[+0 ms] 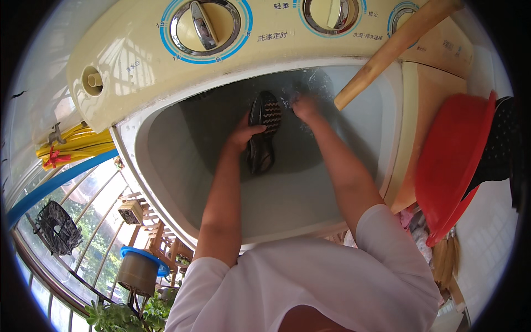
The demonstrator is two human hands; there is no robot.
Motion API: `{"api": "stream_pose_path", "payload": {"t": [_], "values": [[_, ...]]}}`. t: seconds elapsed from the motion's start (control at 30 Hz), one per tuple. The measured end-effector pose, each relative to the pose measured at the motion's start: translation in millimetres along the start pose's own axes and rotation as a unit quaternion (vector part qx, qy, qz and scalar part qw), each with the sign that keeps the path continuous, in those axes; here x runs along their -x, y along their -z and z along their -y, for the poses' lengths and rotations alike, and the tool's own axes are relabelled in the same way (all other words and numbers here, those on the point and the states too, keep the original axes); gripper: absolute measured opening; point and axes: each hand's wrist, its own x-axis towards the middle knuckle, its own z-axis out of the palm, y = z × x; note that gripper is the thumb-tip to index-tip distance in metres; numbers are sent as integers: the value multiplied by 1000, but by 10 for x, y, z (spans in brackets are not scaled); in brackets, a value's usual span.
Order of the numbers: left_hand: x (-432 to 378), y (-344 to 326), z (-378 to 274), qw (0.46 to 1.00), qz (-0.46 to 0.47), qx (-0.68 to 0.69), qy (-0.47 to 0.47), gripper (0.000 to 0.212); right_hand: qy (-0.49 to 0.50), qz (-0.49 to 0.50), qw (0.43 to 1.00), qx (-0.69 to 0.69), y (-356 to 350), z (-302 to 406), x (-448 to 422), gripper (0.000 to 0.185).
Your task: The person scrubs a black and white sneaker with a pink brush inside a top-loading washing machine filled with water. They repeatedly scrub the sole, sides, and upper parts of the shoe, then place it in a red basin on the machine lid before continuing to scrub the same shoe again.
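Note:
A dark shoe, its patterned sole turned up, is in the tub of a washing machine. My left hand grips the shoe at its left side, with the thumb across the sole. To the right of the shoe, my right hand is bent at the fingers, apart from the shoe. Splashes and blur surround its fingertips, so whether it holds anything is unclear. Water stands in the tub.
A wooden stick slants over the control panel and the tub's right corner. At the right stands a red plastic basin with dark dotted fabric beside it. A yellow hose bundle and blue pipe are at the left.

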Motion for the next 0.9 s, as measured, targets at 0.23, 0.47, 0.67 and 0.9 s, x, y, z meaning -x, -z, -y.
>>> {"api": "stream_pose_path", "payload": {"t": [0.23,0.47,0.67,0.9], "values": [[17,-54,-19,998,-40,43,-33,82,210,-4,976,57,-203,728,352,53],[-34,-184,-57,989,-81,86,-85,76,177,-8,980,86,-74,968,514,60],[-48,-236,-31,992,-32,-2,-125,74,128,-74,987,69,-95,762,364,53],[-52,-271,-278,988,-66,-27,-138,62,112,-45,990,75,-83,682,391,60]]}}
